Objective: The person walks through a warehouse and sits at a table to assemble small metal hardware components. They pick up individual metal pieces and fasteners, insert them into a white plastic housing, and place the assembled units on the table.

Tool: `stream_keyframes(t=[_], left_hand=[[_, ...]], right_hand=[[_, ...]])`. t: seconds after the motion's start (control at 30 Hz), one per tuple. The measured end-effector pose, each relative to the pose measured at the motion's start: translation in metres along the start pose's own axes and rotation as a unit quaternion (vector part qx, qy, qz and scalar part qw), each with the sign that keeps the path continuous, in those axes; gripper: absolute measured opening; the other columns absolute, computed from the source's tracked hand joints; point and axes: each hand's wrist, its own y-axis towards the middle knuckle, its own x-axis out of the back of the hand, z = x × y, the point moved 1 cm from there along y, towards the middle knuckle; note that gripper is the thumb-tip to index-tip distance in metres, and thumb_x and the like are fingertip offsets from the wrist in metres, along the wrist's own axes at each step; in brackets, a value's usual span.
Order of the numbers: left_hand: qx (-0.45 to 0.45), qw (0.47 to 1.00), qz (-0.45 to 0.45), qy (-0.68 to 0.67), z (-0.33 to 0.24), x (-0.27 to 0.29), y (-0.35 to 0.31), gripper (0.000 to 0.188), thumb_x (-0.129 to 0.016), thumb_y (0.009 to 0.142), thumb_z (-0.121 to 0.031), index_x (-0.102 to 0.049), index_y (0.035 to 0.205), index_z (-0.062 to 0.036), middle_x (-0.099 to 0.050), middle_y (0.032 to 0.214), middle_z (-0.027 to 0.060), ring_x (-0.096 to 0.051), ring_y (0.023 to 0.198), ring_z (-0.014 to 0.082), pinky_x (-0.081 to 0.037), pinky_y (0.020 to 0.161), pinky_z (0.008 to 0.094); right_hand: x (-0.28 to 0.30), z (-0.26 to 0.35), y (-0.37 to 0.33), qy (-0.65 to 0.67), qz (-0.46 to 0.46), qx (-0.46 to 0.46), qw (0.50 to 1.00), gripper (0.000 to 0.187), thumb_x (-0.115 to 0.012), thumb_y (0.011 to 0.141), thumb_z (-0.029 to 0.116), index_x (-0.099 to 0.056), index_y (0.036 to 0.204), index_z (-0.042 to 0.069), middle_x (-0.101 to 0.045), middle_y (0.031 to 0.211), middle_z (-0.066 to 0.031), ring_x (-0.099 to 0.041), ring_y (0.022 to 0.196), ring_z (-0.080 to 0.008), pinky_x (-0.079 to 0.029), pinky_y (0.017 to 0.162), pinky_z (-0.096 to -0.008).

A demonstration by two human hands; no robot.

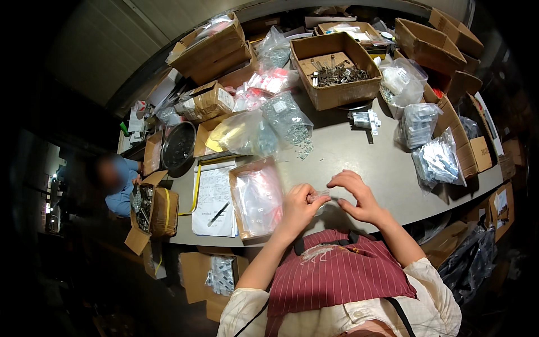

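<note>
My left hand (pixel 300 209) is closed on a small clear plastic bag (pixel 319 197), pinched between thumb and fingers near the table's front edge. Just to its right, my right hand (pixel 361 197) is open, thumb and fingers apart, with nothing visible in it. Left of my hands sits a shallow cardboard box (pixel 255 196) of clear, flat plastic bags. Beyond them, small screws (pixel 304 150) spill from a large clear bag (pixel 288 118) onto the table. What the small bag contains, if anything, is too small to tell.
A cardboard box of metal parts (pixel 337 73) stands at the back. Bagged metal pieces (pixel 438 160) lie at the right, near a metal bracket assembly (pixel 365 119). A pen (pixel 219 214) rests on written sheets (pixel 205 196). Another person (pixel 117 185) is at the far left.
</note>
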Motion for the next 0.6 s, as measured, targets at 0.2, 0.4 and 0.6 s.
stream_keyframes(t=[0.2,0.4,0.6], left_hand=[[-0.045,0.996,-0.004,0.081,-0.007,0.003,0.005,0.035,-0.084,0.074,-0.016,-0.062,0.098,-0.0024,-0.062,0.096,0.0139,-0.059,0.091,0.0332,-0.049,0.078,0.0432],[-0.027,0.993,0.014,0.113,0.008,-0.008,-0.002,0.034,-0.075,0.075,-0.003,-0.058,0.103,-0.0004,-0.062,0.109,0.0188,-0.059,0.101,0.0396,-0.046,0.087,0.0498],[0.156,0.986,-0.018,-0.053,0.042,-0.05,-0.008,0.029,-0.075,0.074,0.0,-0.057,0.096,-0.0037,-0.066,0.089,0.0159,-0.063,0.09,0.0381,-0.048,0.084,0.0485]], right_hand=[[-0.005,-0.016,0.005,-0.072,0.217,-0.057,0.972,0.058,-0.062,0.067,0.014,-0.069,0.124,0.015,-0.057,0.14,-0.0084,-0.034,0.145,-0.0365,-0.003,0.122,-0.0653],[-0.015,-0.026,0.006,-0.043,0.32,-0.044,0.946,0.063,-0.072,0.068,0.023,-0.071,0.13,0.03,-0.037,0.162,-0.0078,-0.01,0.154,-0.0438,0.006,0.117,-0.0732],[-0.038,-0.129,0.07,-0.05,0.127,-0.216,0.967,0.04,-0.077,0.076,0.021,-0.068,0.11,0.002,-0.06,0.121,-0.0194,-0.058,0.113,-0.041,-0.051,0.094,-0.0416]])
